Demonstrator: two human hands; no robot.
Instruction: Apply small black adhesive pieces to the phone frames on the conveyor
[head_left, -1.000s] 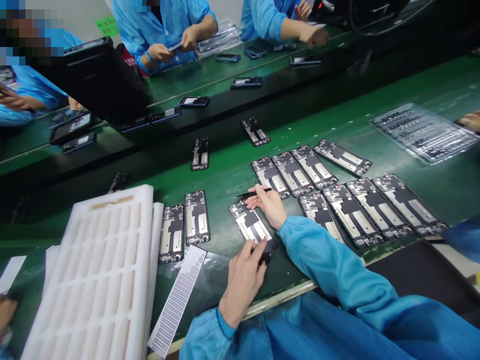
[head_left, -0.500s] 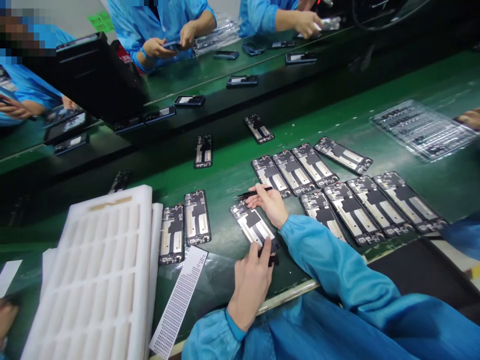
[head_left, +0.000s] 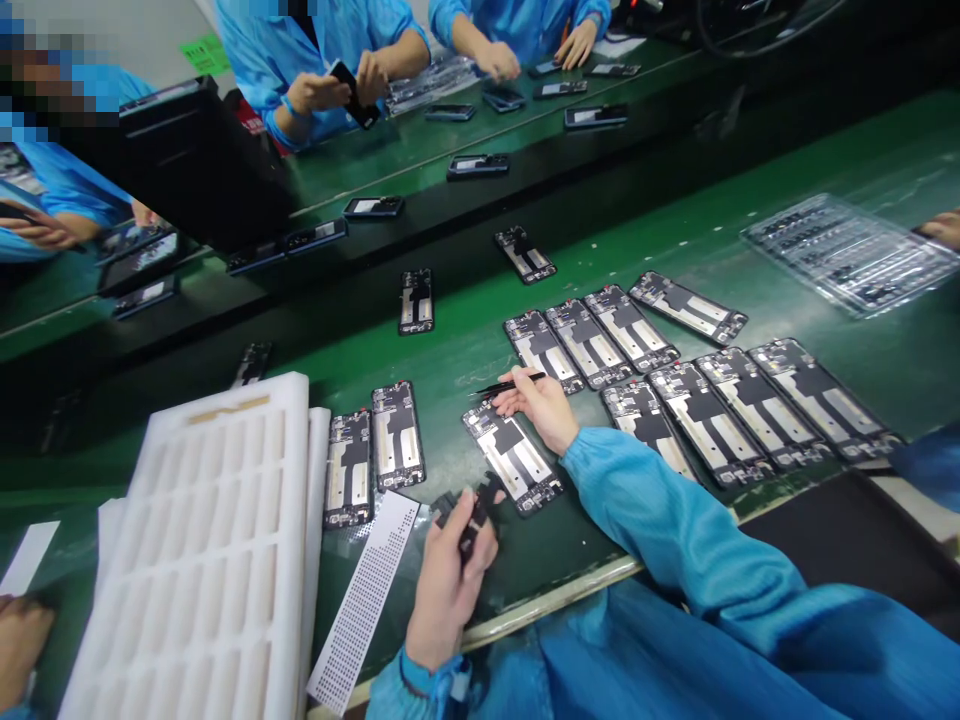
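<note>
As we look down the line, the left hand (head_left: pixel 450 590) is clamped on a small black part (head_left: pixel 469 515), fingers wrapped tight, just beside the near-left edge of a phone mid-frame (head_left: pixel 514 458) on the green worktop (head_left: pixel 592 540). That frame's long axis runs far-left to near-right, and the left hand sits closer to its near end. Up at the far end, the right hand (head_left: pixel 536 405) pinches slim black tweezers (head_left: pixel 510 385), tips pointing left.
</note>
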